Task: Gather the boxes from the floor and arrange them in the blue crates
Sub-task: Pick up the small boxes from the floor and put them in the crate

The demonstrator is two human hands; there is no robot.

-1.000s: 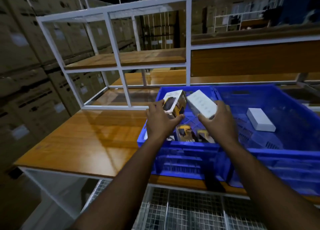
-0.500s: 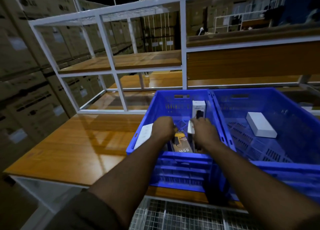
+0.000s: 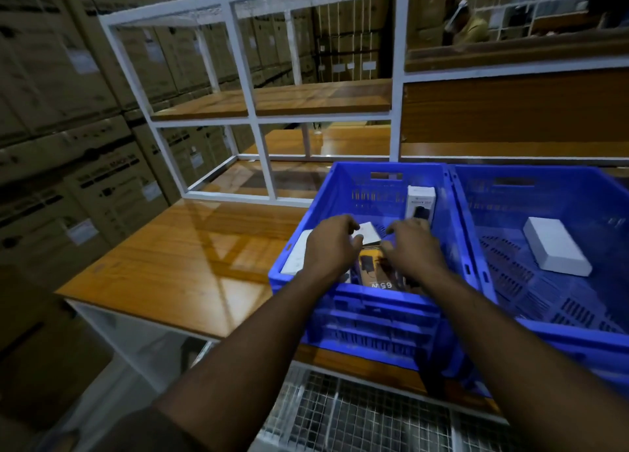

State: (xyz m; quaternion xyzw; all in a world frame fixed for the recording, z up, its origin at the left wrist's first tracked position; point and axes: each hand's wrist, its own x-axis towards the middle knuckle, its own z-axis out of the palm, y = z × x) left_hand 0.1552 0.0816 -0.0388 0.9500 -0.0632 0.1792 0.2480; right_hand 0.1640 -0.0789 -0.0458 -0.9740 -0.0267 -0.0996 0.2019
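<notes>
**Here, both hands down inside the left blue crate**

From the head camera, two blue crates stand side by side, walls touching, on a wooden surface (image 3: 177,264). The left crate (image 3: 374,310) holds several small boxes; the right crate (image 3: 578,332) holds a single white box (image 3: 556,246) lying flat on its slotted floor.

The left hand (image 3: 332,244) reaches into the left crate with its fingers curled downward beside a small white box (image 3: 369,232) that lies tilted between the two hands. Whether those fingers actually grip that box or only touch it, I cannot tell; the fingertips are hidden. The right hand (image 3: 413,247) is just beside it, fingers bent down among the packed boxes, and what they hold, if anything, is also hidden from here.

Below the hands a dark orange-marked box (image 3: 377,274) printed "65W" lies near the front wall of the crate. A white box with a dark picture (image 3: 421,202) stands upright against the crate's right wall, toward the back. Another flat white box (image 3: 297,252) leans on the left wall.

Behind the crates rises a white metal shelf frame (image 3: 245,73) with wooden boards. Stacked brown cartons (image 3: 61,111) fill the left side of the room.
</notes>
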